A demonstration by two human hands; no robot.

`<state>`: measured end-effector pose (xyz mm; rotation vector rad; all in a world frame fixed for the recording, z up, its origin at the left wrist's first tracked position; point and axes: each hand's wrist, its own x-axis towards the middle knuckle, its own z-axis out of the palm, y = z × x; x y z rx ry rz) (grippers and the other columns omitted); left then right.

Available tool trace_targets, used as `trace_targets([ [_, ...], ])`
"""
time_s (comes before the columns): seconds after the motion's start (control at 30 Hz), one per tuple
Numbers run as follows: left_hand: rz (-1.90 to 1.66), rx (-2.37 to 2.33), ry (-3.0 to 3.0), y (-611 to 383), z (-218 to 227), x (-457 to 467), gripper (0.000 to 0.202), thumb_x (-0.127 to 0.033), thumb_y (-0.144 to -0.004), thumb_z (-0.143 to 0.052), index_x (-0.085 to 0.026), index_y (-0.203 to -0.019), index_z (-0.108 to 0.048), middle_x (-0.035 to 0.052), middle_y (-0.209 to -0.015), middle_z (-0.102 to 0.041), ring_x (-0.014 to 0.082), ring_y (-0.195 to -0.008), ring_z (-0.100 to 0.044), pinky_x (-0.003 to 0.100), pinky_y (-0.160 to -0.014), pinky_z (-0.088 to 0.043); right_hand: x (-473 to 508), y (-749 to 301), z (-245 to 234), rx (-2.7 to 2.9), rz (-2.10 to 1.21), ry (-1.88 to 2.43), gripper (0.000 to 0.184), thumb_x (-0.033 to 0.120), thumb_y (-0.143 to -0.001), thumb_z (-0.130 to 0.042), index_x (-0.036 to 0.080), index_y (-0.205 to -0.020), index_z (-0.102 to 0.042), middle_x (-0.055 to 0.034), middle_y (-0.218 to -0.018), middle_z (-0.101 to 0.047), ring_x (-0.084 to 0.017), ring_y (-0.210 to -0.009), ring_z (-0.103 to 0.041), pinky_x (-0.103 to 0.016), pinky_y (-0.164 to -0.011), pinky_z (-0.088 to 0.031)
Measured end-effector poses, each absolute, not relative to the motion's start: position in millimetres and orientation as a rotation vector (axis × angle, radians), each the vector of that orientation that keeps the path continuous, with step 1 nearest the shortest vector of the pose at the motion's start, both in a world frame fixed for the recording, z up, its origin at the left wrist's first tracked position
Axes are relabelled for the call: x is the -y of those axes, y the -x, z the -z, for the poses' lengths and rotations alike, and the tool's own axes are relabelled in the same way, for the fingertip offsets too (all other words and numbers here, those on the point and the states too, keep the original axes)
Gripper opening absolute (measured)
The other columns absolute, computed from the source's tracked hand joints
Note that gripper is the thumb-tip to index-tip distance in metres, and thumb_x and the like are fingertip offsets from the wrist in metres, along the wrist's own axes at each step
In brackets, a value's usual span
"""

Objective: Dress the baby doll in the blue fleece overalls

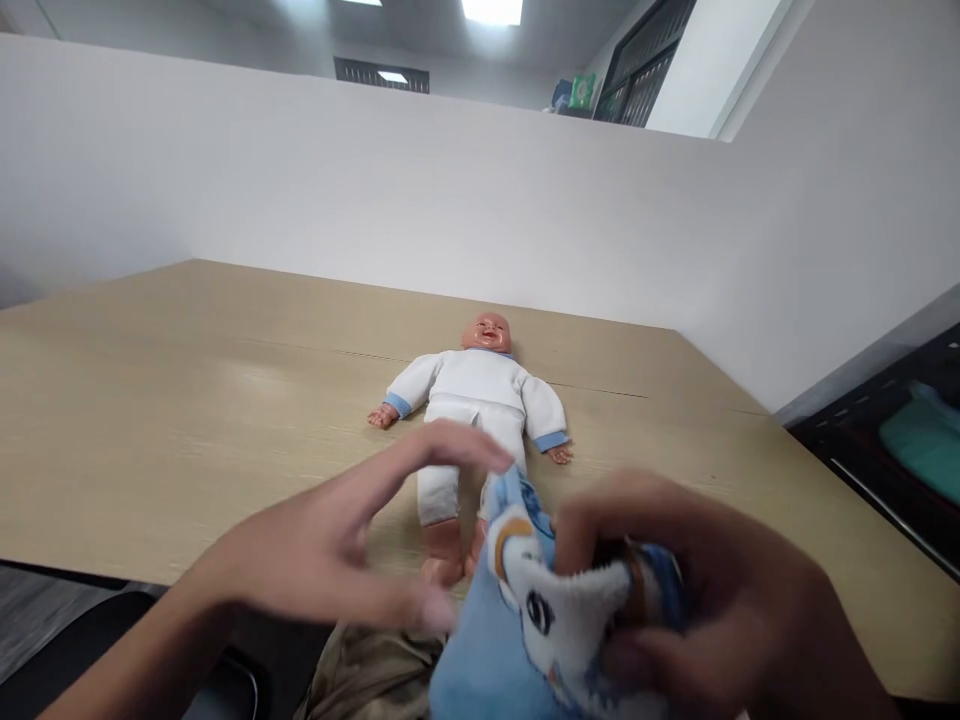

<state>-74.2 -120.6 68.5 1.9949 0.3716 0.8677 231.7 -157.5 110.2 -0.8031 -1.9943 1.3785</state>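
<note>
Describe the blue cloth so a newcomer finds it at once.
On the table lies a doll in white. Nearer the camera than its feet, the right hand grips the blue cloth; unlike the doll's plain outfit, it bears a white cartoon animal.

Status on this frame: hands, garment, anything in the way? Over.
Right hand shut on blue garment. Left hand open beside it, fingers spread. Doll flat on its back on table, legs partly behind left hand and garment.

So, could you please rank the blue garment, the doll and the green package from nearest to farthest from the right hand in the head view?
1. Blue garment, gripped in the right hand itself.
2. Doll, lying on the table ahead.
3. Green package, far beyond the partition.
</note>
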Motion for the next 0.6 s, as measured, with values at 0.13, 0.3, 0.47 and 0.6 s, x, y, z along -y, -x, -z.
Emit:
trace_targets([
  [0.13, -0.575, -0.216, -1.952, 44, -77, 51, 0.063, -0.034, -0.074, -0.104, -0.025, -0.131, -0.077, 0.0066, -0.126, -0.080, 0.0260, -0.115, -0.075, 0.029, -0.100, -0.060, 82, -229, -142, 2.208, -1.463, 0.510, 0.028, 0.030, -0.083, -0.094, 0.020, -0.095, -0.071, 0.0025, -0.076, -0.068, -0.011, -0.062, -0.059, -0.018, -0.056, -0.047],
  [0.3, -0.422, -0.116, -1.936, 32, -90, -9, 0.026, -0.024, -0.087, -0.095, -0.020, -0.109, -0.083, 0.0028, -0.097, -0.080, 0.0175, -0.090, -0.075, 0.022, -0.082, -0.059, 7, -257, -137, 2.433, -1.292, 0.873, 0.038, 0.042, -0.082, -0.097, 0.021, -0.109, -0.079, 0.0003, -0.089, -0.074, -0.016, -0.080, -0.069, -0.020, -0.065, -0.054],
  [0.47, -0.528, -0.195, -2.006, 41, -99, -35, 0.024, -0.029, -0.099, -0.083, -0.023, -0.121, -0.079, 0.0082, -0.115, -0.081, 0.0219, -0.107, -0.076, 0.029, -0.094, -0.062, -24, -272, -108, 2.493, -1.326, 0.818, 0.048, 0.050, -0.077, -0.100, 0.021, -0.113, -0.087, -0.0035, -0.099, -0.079, -0.025, -0.103, -0.073, -0.031, -0.092, -0.059],
  [0.6, -0.423, -0.271, -2.022, 52, -95, -54, 0.035, -0.028, -0.086, -0.096, -0.022, -0.116, -0.079, 0.0032, -0.096, -0.079, 0.0214, -0.095, -0.077, 0.026, -0.085, -0.064, -25, -268, -95, 2.051, -1.487, 0.595, 0.046, 0.049, -0.082, -0.098, 0.024, -0.118, -0.085, -0.0010, -0.090, -0.076, -0.017, -0.078, -0.070, -0.026, -0.076, -0.059],
])
